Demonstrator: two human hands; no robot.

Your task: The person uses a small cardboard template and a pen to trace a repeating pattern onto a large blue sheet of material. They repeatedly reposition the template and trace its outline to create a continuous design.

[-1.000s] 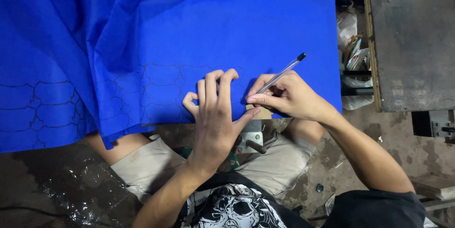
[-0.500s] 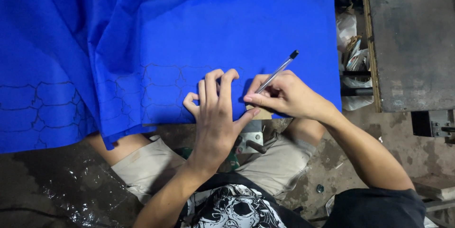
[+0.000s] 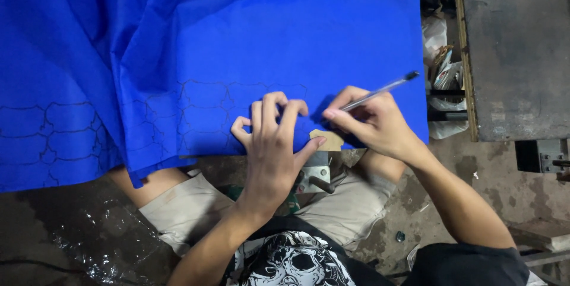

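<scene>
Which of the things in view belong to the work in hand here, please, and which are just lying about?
In use:
- blue fabric with outlines drawn on it
- tan template, pressed down by the left hand
- pen, held in the right hand

Lying about:
- grey metal bench
- bags and clutter beside it
- metal bracket under the fabric's edge

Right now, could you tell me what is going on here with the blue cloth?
A seated person is tracing outlines onto a blue fabric spread across the lap. The left hand presses a small tan cardboard template flat near the cloth's lower edge, while the right hand holds a pen with its tip at the template. A row of drawn shapes already runs leftward along the fabric. A grey table stands at right.
</scene>
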